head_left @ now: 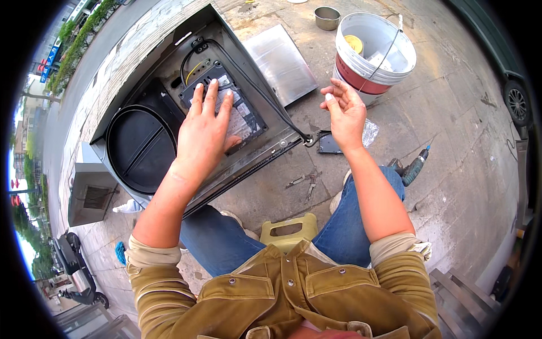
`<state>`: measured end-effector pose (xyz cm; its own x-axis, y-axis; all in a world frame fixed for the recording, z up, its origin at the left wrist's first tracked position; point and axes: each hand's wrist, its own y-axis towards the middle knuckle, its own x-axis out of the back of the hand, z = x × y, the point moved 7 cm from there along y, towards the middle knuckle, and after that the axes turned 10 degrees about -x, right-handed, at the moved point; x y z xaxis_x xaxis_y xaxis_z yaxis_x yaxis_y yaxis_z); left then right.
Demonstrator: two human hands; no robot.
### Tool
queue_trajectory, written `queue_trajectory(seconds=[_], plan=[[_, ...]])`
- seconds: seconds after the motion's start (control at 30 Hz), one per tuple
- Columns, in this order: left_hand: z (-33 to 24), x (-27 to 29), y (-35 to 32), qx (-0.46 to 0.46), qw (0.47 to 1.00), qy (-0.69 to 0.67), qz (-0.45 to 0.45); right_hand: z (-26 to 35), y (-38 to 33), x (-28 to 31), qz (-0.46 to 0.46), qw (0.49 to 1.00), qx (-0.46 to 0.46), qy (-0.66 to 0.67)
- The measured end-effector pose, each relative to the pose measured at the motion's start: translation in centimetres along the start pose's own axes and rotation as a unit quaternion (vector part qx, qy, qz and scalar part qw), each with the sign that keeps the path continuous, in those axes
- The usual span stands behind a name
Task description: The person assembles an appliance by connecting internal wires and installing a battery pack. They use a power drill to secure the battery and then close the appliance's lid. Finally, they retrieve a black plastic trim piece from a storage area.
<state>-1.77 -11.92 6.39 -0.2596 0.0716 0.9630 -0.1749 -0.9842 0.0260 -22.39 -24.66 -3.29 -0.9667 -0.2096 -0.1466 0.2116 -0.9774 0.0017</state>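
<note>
A grey metal appliance housing (243, 51), its inside exposed, lies tilted before me at the left. My left hand (203, 133) rests with spread fingers on a black plastic box (248, 117) with labels, set inside the housing. Beside that hand is a round black duct opening (141, 148) with a bar across it. A black cable (264, 93) runs along the inner wall and out at the near right corner. Raised to the right of the housing, my right hand (345, 113) has its fingers curled toward the thumb. Anything pinched there is too small to make out.
A white bucket (344, 42) with a red band stands at the far right, near a metal bowl (327, 20). A flat metal sheet (282, 63) lies behind the housing. Around my legs are loose hand tools (307, 182), a power drill (416, 168) and a plastic stool (291, 230).
</note>
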Motion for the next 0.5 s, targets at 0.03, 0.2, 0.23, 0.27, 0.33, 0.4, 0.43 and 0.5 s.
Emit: queue_trajectory(seconds=[0.03,0.2,0.23,0.27,0.33,0.4,0.43,0.5], plan=[[-0.1,0.3,0.0,-0.002,1.0,-0.02,-0.004,-0.2,0.5,-0.5,0.009,0.999,-0.023,0.02],[1.1,0.1,0.5,-0.021,0.997,-0.071,-0.01,-2.8,3.4,-0.1,0.004,0.997,-0.08,0.003],[1.4,-0.4,0.4,-0.023,0.997,-0.07,-0.008,-3.6,4.1,0.2,-0.001,0.996,-0.087,-0.007],[1.6,-0.8,0.3,-0.025,0.997,-0.071,-0.002,-4.4,4.9,0.2,-0.006,0.995,-0.096,-0.016],[2.2,-1.3,0.1,-0.028,0.997,-0.074,-0.006,-5.5,6.1,-0.3,-0.012,0.993,-0.111,-0.027],[2.7,-1.2,0.3,-0.03,0.995,-0.094,-0.003,-6.7,7.1,-0.9,-0.01,0.99,-0.132,-0.046],[3.0,-0.8,0.6,-0.023,0.994,-0.106,0.004,-7.4,7.4,-1.4,-0.009,0.99,-0.135,-0.048],[3.3,-0.5,0.8,-0.014,0.992,-0.126,0.02,-8.7,7.3,-1.8,-0.016,0.988,-0.147,-0.049]])
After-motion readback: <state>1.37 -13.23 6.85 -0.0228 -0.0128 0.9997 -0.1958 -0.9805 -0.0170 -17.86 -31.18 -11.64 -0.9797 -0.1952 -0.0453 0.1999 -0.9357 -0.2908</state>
